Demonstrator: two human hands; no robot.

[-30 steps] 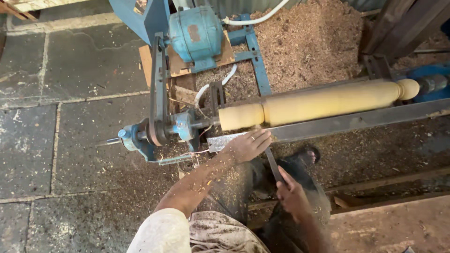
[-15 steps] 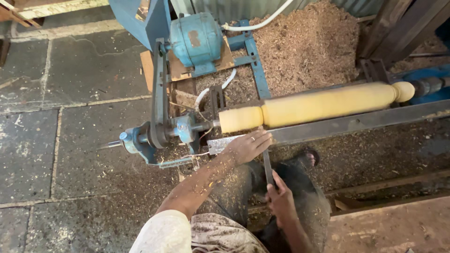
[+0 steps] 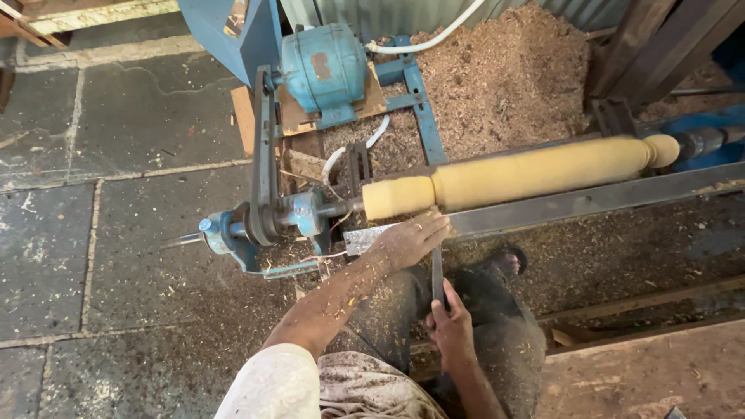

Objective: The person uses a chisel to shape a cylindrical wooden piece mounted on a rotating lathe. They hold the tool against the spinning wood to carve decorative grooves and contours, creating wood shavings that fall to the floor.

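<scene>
A long pale wooden spindle (image 3: 528,172) is mounted across a lathe, with a narrow groove near its left end. My left hand (image 3: 410,239) rests on the metal tool rest (image 3: 590,203), fingers laid over the blade of a dark chisel (image 3: 436,271) that points up at the groove. My right hand (image 3: 450,326) grips the chisel's handle end, low near my lap. Wood chips stick to my left forearm.
The blue headstock (image 3: 264,225) with belt and pulley sits left of the spindle, and a blue motor (image 3: 322,66) stands behind it. A heap of sawdust (image 3: 504,70) lies beyond the lathe. My sandalled foot (image 3: 508,260) is under the rest. Stone floor spreads left.
The view has shifted slightly; my right hand has drawn a little lower on the chisel handle. My left hand stays on the tool rest by the groove.
</scene>
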